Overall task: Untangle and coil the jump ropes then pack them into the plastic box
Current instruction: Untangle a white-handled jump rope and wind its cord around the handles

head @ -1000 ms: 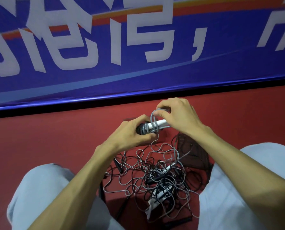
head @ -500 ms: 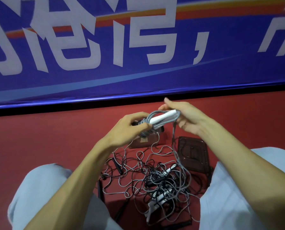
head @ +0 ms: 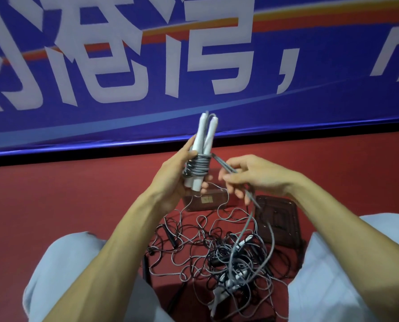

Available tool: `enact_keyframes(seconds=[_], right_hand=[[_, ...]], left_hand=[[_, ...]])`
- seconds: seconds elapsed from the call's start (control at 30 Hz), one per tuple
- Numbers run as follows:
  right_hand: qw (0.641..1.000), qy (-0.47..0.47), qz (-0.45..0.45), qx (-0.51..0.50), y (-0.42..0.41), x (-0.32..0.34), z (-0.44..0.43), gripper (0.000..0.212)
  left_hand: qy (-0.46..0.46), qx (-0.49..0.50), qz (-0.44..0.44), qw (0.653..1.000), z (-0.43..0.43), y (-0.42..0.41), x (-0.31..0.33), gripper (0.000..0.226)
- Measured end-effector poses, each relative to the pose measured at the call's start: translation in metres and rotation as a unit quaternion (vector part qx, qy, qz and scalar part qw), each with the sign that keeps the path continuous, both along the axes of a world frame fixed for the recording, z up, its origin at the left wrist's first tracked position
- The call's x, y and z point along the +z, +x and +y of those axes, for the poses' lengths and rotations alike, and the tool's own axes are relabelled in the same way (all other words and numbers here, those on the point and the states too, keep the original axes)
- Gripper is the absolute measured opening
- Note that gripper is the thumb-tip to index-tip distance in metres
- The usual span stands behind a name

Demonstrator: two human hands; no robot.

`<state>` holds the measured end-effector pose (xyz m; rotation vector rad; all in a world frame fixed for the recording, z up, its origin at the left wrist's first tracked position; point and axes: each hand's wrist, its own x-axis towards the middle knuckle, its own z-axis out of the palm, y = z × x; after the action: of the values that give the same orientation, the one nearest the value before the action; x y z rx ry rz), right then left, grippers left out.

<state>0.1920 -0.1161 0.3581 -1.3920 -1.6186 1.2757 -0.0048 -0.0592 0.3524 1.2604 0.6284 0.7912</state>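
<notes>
The left hand (head: 177,182) grips two white handles (head: 204,135) side by side, and they stand up almost straight. A grey rope (head: 197,167) is wound tight round the middle of the handles in a few rings. One loose part of that rope goes off to the right, where the right hand (head: 254,180) pinches it between thumb and fingers. From there the rope hangs down to the pile (head: 228,261) of grey and black ropes on the red floor (head: 54,194). The pile is all knotted up, with some white and black handles stuck in it, and it lies between the knees (head: 66,275). The box (head: 218,202) is brown and see-through. It sits on the floor just past the pile, nearer the floor's far edge, and shows below the left hand. A dark tray (head: 282,219) lies right of the box, beside the pile. A blue banner (head: 310,101) with big white signs runs along the floor's far edge.
</notes>
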Motion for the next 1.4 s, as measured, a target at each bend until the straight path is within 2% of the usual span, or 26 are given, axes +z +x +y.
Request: enact_keyframes(seconds=[0.1,0.2,0.3,0.5,0.67,0.8,0.93,1.07,1.17,1.27,1.33,1.37,1.4], right_hand=[[0.989,0.004,-0.15,0.01,-0.001,-0.008,-0.001,0.011],[0.96,0.074,-0.271,-0.015,0.001,-0.008,0.0,0.006],[0.919,0.153,-0.363,-0.02,0.006,-0.007,0.003,0.014],[0.857,0.281,-0.432,0.014,0.003,-0.005,-0.001,0.016],[0.827,0.361,-0.43,0.016,0.004,-0.008,-0.001,0.036],[0.809,0.413,-0.419,-0.004,0.006,-0.009,-0.001,0.022],[0.791,0.449,-0.415,-0.041,0.002,-0.007,-0.005,0.013],[0.807,0.399,-0.42,-0.114,-0.003,-0.009,-0.007,0.022],[0.856,0.303,-0.374,-0.189,-0.005,-0.009,-0.004,0.029],[0.911,0.215,-0.269,-0.225,-0.006,-0.011,0.0,0.031],[0.937,0.177,-0.192,-0.232,-0.005,-0.012,0.004,0.029],[0.951,0.151,-0.138,-0.233,-0.004,-0.013,0.006,0.028],[0.963,0.122,-0.079,-0.229,-0.003,-0.013,0.006,0.027]], left_hand=[[-0.024,0.019,-0.009,0.999,0.003,-0.003,0.003,0.026],[-0.033,0.054,0.006,0.998,0.007,-0.005,-0.001,0.019],[-0.023,0.102,0.021,0.994,0.014,-0.007,-0.008,0.017],[0.063,0.111,0.147,0.981,0.017,-0.002,-0.026,0.015],[0.208,0.062,0.271,0.938,0.017,0.002,-0.036,0.014],[0.259,0.003,0.309,0.915,0.017,0.003,-0.042,0.021],[0.366,-0.032,0.364,0.856,0.011,0.005,-0.04,0.026],[0.436,-0.091,0.408,0.797,0.001,0.008,-0.036,0.023],[0.468,-0.107,0.421,0.77,-0.001,0.007,-0.034,0.02],[0.493,-0.098,0.426,0.753,0.0,0.004,-0.028,0.035],[0.485,-0.091,0.406,0.769,-0.002,0.002,-0.027,0.027],[0.468,-0.089,0.39,0.788,-0.002,0.003,-0.028,0.018],[0.449,-0.083,0.372,0.808,-0.004,0.004,-0.028,0.021]])
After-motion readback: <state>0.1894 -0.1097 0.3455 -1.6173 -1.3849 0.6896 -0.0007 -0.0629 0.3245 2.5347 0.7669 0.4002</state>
